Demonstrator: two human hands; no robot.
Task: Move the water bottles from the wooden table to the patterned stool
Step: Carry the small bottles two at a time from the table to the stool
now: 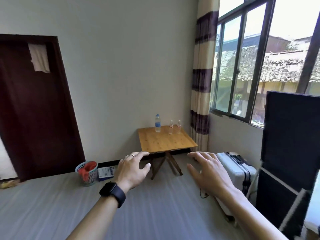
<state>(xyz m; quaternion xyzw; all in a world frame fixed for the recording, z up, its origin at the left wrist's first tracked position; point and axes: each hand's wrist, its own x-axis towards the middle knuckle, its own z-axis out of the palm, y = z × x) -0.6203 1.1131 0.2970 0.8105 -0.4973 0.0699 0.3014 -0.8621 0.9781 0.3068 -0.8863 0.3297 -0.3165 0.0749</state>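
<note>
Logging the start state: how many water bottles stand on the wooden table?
3. The tall blue-labelled bottle stands leftmost on the wooden table; the middle red-labelled bottle and the right red-labelled bottle stand side by side to its right. None appears hidden.

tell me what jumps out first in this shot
The left hand and right hand stretch forward, open, low in the foreground. Past them, in the corner, a table carries a tall bottle, middle bottle and right bottle along its far edge.

Three water bottles upright on wooden table, left hand, right hand empty, fingers spread
</note>
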